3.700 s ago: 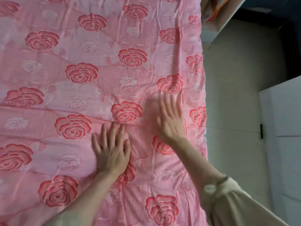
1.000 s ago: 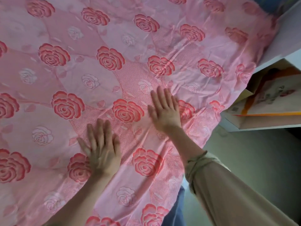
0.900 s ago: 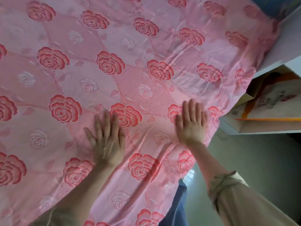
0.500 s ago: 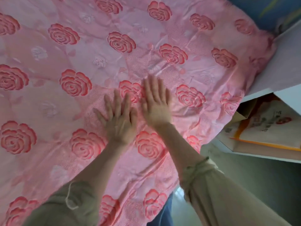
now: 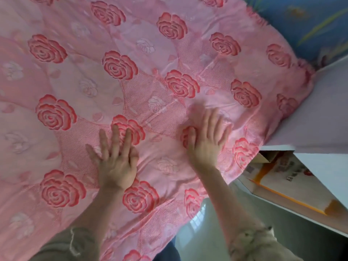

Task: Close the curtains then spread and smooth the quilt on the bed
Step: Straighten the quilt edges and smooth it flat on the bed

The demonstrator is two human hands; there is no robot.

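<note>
The quilt (image 5: 169, 91), pink with red roses, is being spread over the bed, which is hidden beneath it; the quilt's right edge is draping down toward the floor (image 5: 282, 236). Both hands are being pressed flat on it, palms down, with nothing pinched or gripped. The left hand (image 5: 114, 159) is being held with straight fingers fanned over a rose. The right hand (image 5: 205, 140) is being laid nearer the right edge, its fingers spread and their tips blurred. The step is judged to be smoothing, late in the task. It is best done with even palm pressure, the strokes being led outward from the middle toward the right edge, so that the faint creases around the right hand are carried off and not bunched. Fabric should not be dragged over the edge. Open room is being offered far and to the left, across the quilt. To the right, movement is being limited by a white cabinet (image 5: 323, 113) close against the far right corner and by an open box (image 5: 282, 178) below it. A blue patterned surface (image 5: 301, 19) is showing past that corner; curtain or wall cannot be told.
</note>
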